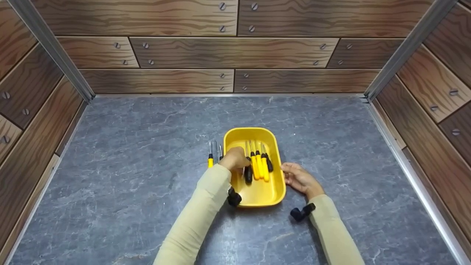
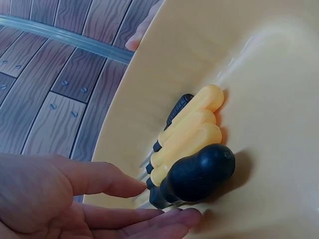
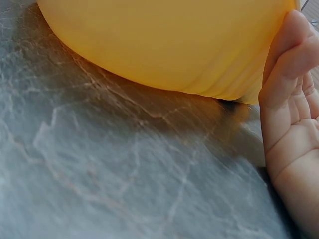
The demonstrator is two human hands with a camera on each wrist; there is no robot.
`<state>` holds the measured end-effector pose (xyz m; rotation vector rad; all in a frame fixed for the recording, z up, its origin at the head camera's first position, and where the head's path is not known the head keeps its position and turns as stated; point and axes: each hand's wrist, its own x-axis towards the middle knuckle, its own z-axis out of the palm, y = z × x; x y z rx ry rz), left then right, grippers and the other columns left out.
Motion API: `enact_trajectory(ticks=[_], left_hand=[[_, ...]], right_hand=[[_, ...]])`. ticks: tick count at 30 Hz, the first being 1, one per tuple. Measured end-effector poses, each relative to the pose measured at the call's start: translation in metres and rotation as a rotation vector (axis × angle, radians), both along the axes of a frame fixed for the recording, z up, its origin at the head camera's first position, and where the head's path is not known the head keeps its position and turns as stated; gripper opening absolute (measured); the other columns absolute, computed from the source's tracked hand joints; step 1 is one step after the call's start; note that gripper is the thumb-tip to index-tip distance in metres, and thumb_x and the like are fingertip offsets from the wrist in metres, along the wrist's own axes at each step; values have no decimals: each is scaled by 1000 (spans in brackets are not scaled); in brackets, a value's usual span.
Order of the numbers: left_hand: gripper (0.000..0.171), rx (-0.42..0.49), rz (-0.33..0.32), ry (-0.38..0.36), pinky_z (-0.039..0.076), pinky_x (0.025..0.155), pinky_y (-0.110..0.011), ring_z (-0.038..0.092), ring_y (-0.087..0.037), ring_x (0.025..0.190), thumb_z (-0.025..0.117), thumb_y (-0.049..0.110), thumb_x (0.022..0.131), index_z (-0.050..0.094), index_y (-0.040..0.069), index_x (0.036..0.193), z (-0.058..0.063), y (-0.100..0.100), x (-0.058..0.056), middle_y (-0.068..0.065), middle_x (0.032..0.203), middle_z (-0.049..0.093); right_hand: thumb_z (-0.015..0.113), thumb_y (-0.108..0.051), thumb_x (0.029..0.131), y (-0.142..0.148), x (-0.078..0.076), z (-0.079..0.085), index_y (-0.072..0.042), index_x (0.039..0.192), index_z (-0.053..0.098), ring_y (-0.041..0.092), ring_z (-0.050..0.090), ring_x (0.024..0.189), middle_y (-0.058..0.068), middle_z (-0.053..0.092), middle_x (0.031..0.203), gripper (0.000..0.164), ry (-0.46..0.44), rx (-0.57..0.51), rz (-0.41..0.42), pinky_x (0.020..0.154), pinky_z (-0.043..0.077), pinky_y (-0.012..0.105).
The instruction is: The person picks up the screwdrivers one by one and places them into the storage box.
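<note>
A yellow tray (image 1: 257, 198) holds a row of screwdrivers. Some have yellow handles (image 1: 265, 169); at the row's left end lies a black-handled screwdriver (image 2: 202, 172), and another black handle (image 1: 269, 164) shows at the right. My left hand (image 1: 235, 158) reaches into the tray. In the left wrist view, its thumb and extended fingers lie on either side of the near black screwdriver's neck, slightly parted. My right hand (image 1: 300, 180) touches the tray's right outer side with its fingertips; the right wrist view shows the fingers (image 3: 281, 74) against the yellow wall.
Left of the tray lie several more screwdrivers, one yellow-handled (image 1: 210, 161), partly hidden by my left hand and sleeve. The tray stands on a grey marbled tabletop (image 1: 147, 147). Wood-patterned walls (image 1: 235, 53) with metal edges bound the back and sides.
</note>
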<state>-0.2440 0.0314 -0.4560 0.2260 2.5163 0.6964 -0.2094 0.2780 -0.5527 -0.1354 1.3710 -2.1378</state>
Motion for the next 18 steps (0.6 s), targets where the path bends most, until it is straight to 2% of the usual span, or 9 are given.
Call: enact_trajectory(ticks=[3,5,8,10,12,14,18], left_hand=[[14,12,1,-6,36,44,-17,63,-23,59,60,11,86,64,1,77,1,-1,0,-19,86,75],[15,21,3,-15,36,43,-16,70,-30,70,60,11,87,67,-2,83,1,-1,0,-20,87,75],[21,41,13,-33,36,44,-15,73,-32,85,59,12,89,68,-6,94,3,-3,2,-21,92,74],[22,52,13,-37,36,47,-15,73,-32,86,59,13,91,67,-6,97,4,-5,2,-21,93,74],[24,39,-2,-10,36,51,-13,73,-30,82,59,15,91,69,-6,96,5,-6,2,-19,92,75],[24,36,-5,1,35,52,-13,70,-26,70,60,17,91,69,-5,96,6,-7,2,-18,90,75],[23,95,59,-72,37,47,-15,56,-14,56,61,15,92,70,-5,97,7,-9,0,-18,93,75]], right_hand=[[48,-11,100,0,0,0,-15,82,67,1,59,55,-7,69,69,27,0,-6,6,49,44,8],[47,-11,100,0,0,0,-15,82,67,1,59,55,-7,69,69,28,4,-10,10,49,45,8],[46,-11,100,0,0,0,-15,82,68,1,59,56,-7,69,70,28,10,-15,15,50,45,8],[46,-11,100,0,0,0,-15,83,68,1,60,57,-7,69,70,28,12,-20,16,50,46,8],[46,-10,100,0,0,0,-15,82,68,1,60,57,-7,69,70,28,12,-23,15,51,47,8],[45,-10,100,0,0,1,-15,82,68,1,61,57,-7,69,70,29,9,-27,15,51,48,9],[43,-8,101,-1,1,4,-14,83,67,1,61,57,-7,70,71,31,9,-34,21,52,50,10]])
